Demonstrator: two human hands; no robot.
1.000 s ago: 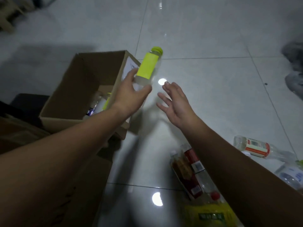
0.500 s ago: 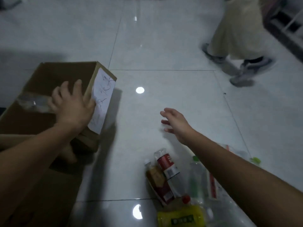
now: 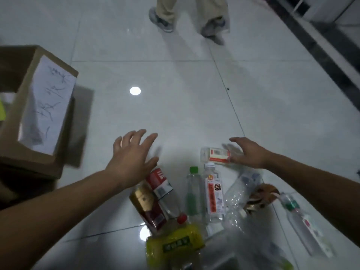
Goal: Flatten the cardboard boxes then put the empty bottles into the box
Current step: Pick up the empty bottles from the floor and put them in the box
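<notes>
Floor point(image 3: 194, 106) is glossy pale tile and fills most of the view. Cardboard box point(image 3: 27, 160) stands open-topped at the left edge, not flattened, with a white sheet of paper point(image 3: 46, 106) covered in scribbled writing on the side facing the bottles. Someone else's legs point(image 3: 191, 14) are at the far edge. Empty bottles point(image 3: 193, 191) lie in a heap on the floor at the near edge, well apart from the box. Left hand point(image 3: 132, 160) hovers over the heap's left side, fingers spread, holding nothing. Right hand point(image 3: 249, 154) touches a clear bottle with a red-and-white label point(image 3: 216, 155) lying on its side at the heap's far end. It's blurry there, so I can't tell if the fingers actually grip it.
</notes>
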